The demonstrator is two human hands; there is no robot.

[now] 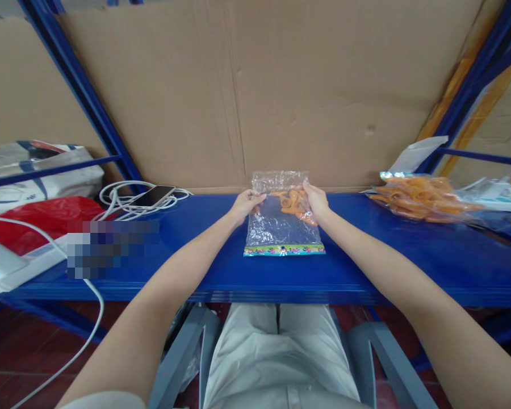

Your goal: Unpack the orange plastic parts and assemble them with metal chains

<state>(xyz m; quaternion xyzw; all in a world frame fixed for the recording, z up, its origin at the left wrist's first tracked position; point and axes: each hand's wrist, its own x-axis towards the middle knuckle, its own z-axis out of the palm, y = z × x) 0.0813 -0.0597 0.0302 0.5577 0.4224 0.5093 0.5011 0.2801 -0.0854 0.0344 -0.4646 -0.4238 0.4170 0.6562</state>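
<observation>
A clear plastic bag (pixel 281 227) with a colourful printed strip along its near edge lies on the blue shelf (pixel 366 261) in front of me. Small orange pieces (pixel 293 202) sit inside it near its far end. My left hand (pixel 246 204) pinches the bag's left side near the far end, fingers closed on the plastic. My right hand (pixel 315 200) grips the right side at the same height, over the orange pieces. The bag's far end is crumpled and folded upward.
A pile of orange pieces in clear plastic (pixel 421 196) lies at the right. A phone (pixel 155 196) rests on coiled white cable (pixel 123 201) at the left, beside a red bag (pixel 38 218) and white boxes. Cardboard (pixel 255 85) closes the back. Blue rack struts stand on both sides.
</observation>
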